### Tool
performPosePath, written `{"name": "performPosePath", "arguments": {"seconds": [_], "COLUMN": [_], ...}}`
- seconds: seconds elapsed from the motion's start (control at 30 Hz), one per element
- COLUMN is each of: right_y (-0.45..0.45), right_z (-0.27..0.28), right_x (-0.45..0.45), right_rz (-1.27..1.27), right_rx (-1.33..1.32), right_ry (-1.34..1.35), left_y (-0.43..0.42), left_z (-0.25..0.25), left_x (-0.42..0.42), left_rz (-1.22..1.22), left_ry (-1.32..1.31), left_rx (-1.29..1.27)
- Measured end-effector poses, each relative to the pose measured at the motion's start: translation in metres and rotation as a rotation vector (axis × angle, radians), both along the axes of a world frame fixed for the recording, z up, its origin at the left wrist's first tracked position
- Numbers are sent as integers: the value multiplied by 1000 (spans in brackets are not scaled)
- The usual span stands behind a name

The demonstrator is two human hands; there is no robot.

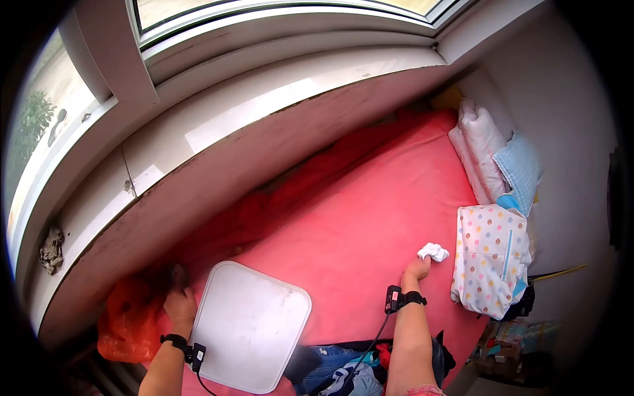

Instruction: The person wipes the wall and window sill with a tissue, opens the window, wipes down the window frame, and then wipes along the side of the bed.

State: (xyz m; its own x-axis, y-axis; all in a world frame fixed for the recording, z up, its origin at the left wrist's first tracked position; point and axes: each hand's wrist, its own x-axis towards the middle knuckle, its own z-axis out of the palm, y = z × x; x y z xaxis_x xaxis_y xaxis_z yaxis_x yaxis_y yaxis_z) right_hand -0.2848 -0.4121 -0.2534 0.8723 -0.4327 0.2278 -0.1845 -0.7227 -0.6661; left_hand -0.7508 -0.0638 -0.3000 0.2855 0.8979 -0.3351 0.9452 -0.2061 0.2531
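Right hand (416, 267) pinches crumpled white cloth (434, 251); likely light, limp, best gripped by a bunched fold. Left hand (179, 306) beside white rimmed panel (251, 327), grip unclear.

white cloth (434, 251) | bunched | in right hand (416, 269) | dark item (177, 273) | blurred | at left hand (180, 305)

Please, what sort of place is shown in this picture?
Most likely a bedroom: a wide pink sheet is spread below a window, with what looks like folded bedding at one end.
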Motion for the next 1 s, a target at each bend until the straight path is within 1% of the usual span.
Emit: {"name": "performPosePath", "arguments": {"seconds": [0.03, 0.1, 0.13, 0.2, 0.27, 0.3, 0.37, 0.4, 0.47, 0.53, 0.57, 0.63, 0.67, 0.73, 0.77, 0.83, 0.9, 0.93, 0.97, 1.0], "right_y": [34, 99, 130, 174, 195, 198, 206, 203, 183, 152, 138, 96, 82, 71, 71, 68, 67, 68, 67, 66], "right_z": [0, -2, -3, -1, 12, 24, 43, 54, 75, 76, 79, 41, 26, 6, 0, -9, -10, -10, -11, -13], "right_x": [-11, -50, -78, -134, -188, -201, -221, -220, -198, -178, -165, -134, -130, -127, -126, -129, -130, -128, -127, -127], "right_rz": [110, 428, 643, 993, 1226, 1230, 1466, 1471, 1469, 1291, 1134, 821, 827, 423, 429, 417, 412, 415, 406, 407], "right_rx": [-46, -61, -12, 97, 135, 137, 204, 207, 390, 375, 326, -289, -283, -709, -697, -731, -712, -702, -679, -690], "right_ry": [-12, -35, -29, 60, 232, 237, 336, 339, 599, 475, 398, 99, 100, 224, 231, 141, 149, 148, 153, 116], "left_y": [1, 0, 0, -1, -3, -3, -2, -1, -2, 0, 0, -1, -1, 0, -2, -4, -1, 0, 4, 9], "left_z": [1, 3, 6, 12, 17, 19, 20, 20, 24, 25, 22, 18, 19, 19, 18, 24, 36, 33, 31, 31], "left_x": [0, 1, 4, 9, 12, 12, 10, 10, 11, 14, 12, 9, 9, 12, 12, 9, 15, 8, 4, 1], "left_rz": [3, -13, -7, 41, 51, 53, 66, 72, 91, 103, 109, 81, 68, 96, 120, 113, 105, 75, 61, 54], "left_ry": [3, 37, 38, -41, -71, -104, -71, -44, -52, -45, -39, -84, -78, -57, -33, -4, -84, -121, -116, -160], "left_rx": [-3, -21, -23, -6, 15, 37, 8, -23, -46, -71, -65, -30, -48, -32, -29, -23, -64, -105, -84, -164]}}
